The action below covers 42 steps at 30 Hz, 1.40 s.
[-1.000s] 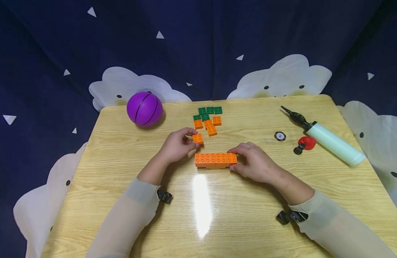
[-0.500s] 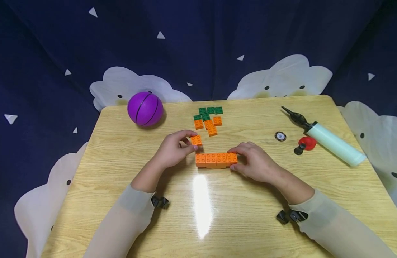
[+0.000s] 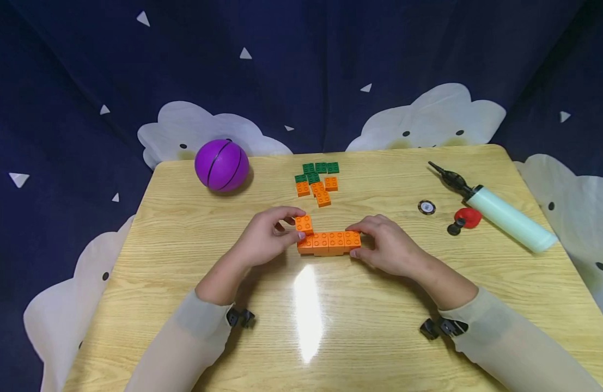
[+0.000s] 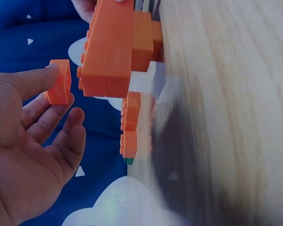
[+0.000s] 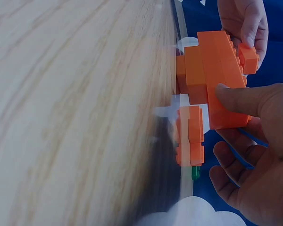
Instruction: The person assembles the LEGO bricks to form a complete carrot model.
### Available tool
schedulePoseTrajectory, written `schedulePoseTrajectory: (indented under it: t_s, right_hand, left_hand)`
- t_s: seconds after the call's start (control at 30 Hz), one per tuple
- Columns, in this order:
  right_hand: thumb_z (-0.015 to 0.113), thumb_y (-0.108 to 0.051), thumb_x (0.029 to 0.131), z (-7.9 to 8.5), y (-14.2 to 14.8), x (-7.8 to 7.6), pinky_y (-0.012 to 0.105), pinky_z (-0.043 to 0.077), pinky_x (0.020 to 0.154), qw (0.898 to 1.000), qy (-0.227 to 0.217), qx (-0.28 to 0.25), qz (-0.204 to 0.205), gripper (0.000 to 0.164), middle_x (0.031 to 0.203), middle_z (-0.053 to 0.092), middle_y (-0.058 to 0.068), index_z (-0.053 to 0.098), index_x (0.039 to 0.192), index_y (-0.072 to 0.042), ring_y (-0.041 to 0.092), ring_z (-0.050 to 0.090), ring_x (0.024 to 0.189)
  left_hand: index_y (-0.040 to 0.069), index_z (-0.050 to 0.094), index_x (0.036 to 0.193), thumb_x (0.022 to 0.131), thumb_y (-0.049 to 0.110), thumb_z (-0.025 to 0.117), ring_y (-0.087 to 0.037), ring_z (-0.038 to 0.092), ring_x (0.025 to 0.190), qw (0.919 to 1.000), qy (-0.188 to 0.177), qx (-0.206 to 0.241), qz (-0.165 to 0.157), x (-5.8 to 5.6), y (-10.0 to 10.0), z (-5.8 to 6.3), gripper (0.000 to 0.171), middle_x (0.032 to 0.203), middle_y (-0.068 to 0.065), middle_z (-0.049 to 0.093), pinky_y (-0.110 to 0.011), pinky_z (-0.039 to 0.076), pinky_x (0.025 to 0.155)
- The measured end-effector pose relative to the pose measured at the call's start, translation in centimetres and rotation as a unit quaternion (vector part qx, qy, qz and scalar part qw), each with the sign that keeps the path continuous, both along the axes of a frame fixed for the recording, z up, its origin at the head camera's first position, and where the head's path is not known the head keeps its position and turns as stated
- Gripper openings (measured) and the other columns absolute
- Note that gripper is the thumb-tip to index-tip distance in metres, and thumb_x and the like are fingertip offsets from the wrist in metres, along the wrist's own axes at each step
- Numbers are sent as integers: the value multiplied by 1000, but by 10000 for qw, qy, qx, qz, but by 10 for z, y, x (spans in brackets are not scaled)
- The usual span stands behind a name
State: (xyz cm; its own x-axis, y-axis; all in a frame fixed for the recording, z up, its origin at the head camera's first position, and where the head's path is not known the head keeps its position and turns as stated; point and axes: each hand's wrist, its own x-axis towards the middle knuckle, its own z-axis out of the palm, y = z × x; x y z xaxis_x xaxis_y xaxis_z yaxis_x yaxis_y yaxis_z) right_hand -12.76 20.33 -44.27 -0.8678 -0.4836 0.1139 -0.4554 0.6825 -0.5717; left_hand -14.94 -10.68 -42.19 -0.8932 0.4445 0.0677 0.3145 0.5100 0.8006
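From my head view, the stepped block of orange plastic bricks [image 3: 329, 243] is in front of me on the pale wood-grain bench [image 3: 365, 326], its long axis running left to right, its studs upward. The fingers of my right hand [image 3: 387, 247] grip its right end, parted only by its width, thumb on the near face. My left hand [image 3: 264, 237] pinches a single square orange plastic brick [image 3: 303, 224], studs up, over the block's left end. Beyond lie loose orange plastic bricks [image 3: 322, 197] and, behind them, small green plastic bricks [image 3: 313, 178].

From my left wrist, I see the single brick held between my thumb and fingers, the others loosely bent. Its hollow side faces the block's studs, with a gap between. The block's long axis runs away from me, its tiers narrowing toward the bench.

From my right wrist, my thumb presses flat on the block's side while fingers reach round its far face; the lower ones curl free. The single brick sits at the studs near the other end; I can't tell from here whether they touch.
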Motion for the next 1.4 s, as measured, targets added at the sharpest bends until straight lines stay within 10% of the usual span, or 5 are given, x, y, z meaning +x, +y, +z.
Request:
schedulePoseTrajectory:
  t_s: [1.4]
  right_hand:
    - [89,-24,83,-1,-1,0,48,48,101,10000,5,45,-23,47,118,70,4,72,125,-10,25,61,112]
  left_hand:
    - [20,71,128,95,16,78,-23,64,121,9956,-674,613,-218,15,12,-17,34,130,5,68,-41,57,95]
